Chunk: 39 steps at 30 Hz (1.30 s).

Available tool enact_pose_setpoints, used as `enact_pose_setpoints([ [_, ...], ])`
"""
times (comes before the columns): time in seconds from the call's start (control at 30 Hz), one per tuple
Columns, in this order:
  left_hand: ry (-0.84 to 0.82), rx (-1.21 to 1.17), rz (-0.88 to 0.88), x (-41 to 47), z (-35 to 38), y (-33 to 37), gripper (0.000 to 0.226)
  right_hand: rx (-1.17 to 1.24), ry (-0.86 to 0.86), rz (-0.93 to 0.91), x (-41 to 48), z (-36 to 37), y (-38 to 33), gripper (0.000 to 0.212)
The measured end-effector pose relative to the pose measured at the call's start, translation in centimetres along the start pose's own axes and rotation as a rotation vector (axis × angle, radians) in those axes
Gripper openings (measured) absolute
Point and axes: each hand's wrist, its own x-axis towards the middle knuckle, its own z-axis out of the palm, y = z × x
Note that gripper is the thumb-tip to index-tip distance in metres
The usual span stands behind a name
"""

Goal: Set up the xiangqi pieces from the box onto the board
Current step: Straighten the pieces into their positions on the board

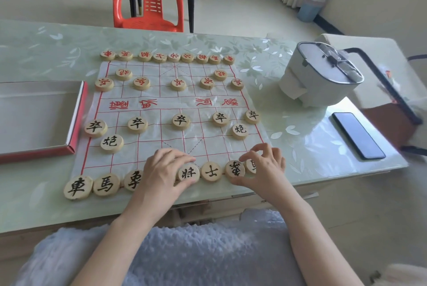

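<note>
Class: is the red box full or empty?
Empty where visible: the box shows a bare white floor; its left end is cropped.
</note>
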Motion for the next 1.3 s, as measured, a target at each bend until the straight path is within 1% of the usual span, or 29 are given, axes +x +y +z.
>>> enact_pose_setpoints([
  [0.13, -0.007, -0.058, 0.034, 0.7, 0.6, 1.6, 0.037, -0.016, -0.019, -0.029, 0.4, 0.2, -0.1, 0.05],
  [0.2, -0.005, -0.1, 0.039, 1.2, 0.7, 2.3, 0.033, -0.025, 0.006, -0.051, 0.5, 0.2, -0.3, 0.048],
  [0.27, -0.003, -0.177, 0.015, 1.6, 0.7, 3.1, 0.03, 0.04, 0.06, -0.067, 0.4, 0.3, -0.7, 0.046],
  [0.37, 0.011, -0.34, -0.079, 2.7, 0.8, 4.5, 0.027, 0.2, 0.128, -0.066, 0.4, -0.1, -1.2, 0.043],
  [0.43, -0.018, -0.451, -0.166, 3.4, 0.9, 5.1, 0.026, 0.268, 0.155, -0.026, 0.4, -0.2, -1.6, 0.044],
  [0.53, -0.071, -0.604, -0.283, 4.0, 1.6, 5.5, 0.023, 0.278, 0.208, -0.027, 0.4, 0.0, -2.2, 0.046],
  [0.63, -0.073, -0.757, -0.359, 4.3, 1.8, 5.2, 0.015, 0.349, 0.137, -0.048, 0.0, 0.0, -2.1, 0.05],
  [0.7, -0.086, -0.753, -0.345, 4.5, 1.8, 4.6, 0.013, 0.418, 0.058, -0.119, -0.3, -0.4, -1.6, 0.055],
  [0.77, -0.11, -0.699, -0.302, 4.6, 1.7, 4.1, 0.016, 0.438, -0.018, -0.198, -0.5, -0.6, -1.3, 0.061],
  [0.83, -0.113, -0.678, -0.292, 4.6, 1.7, 4.0, 0.025, 0.419, -0.055, -0.231, -0.5, -0.6, -1.4, 0.055],
  [0.9, -0.083, -0.694, -0.308, 4.5, 1.8, 4.2, 0.035, 0.379, -0.048, -0.237, -0.4, -0.6, -1.5, 0.049],
  [0.97, -0.03, -0.724, -0.326, 4.5, 2.0, 4.4, 0.046, 0.333, -0.042, -0.245, -0.4, -0.6, -1.6, 0.049],
  [1.03, 0.003, -0.772, -0.33, 4.6, 2.1, 4.6, 0.053, 0.29, 0.002, -0.254, -0.5, -0.5, -1.7, 0.045],
  [1.1, -0.021, -0.811, -0.318, 4.5, 2.1, 4.8, 0.053, 0.279, 0.083, -0.227, -0.5, -0.5, -1.7, 0.036],
  [1.17, -0.062, -0.801, -0.304, 4.3, 2.4, 5.0, 0.048, 0.233, 0.147, -0.209, -0.4, -0.5, -1.5, 0.036],
  [1.23, -0.08, -0.782, -0.299, 4.2, 2.6, 5.0, 0.046, 0.183, 0.131, -0.25, -0.2, -0.4, -1.3, 0.045],
  [1.3, -0.09, -0.781, -0.295, 4.2, 2.8, 5.2, 0.046, 0.185, 0.065, -0.287, -0.2, -0.1, -1.0, 0.05],
])
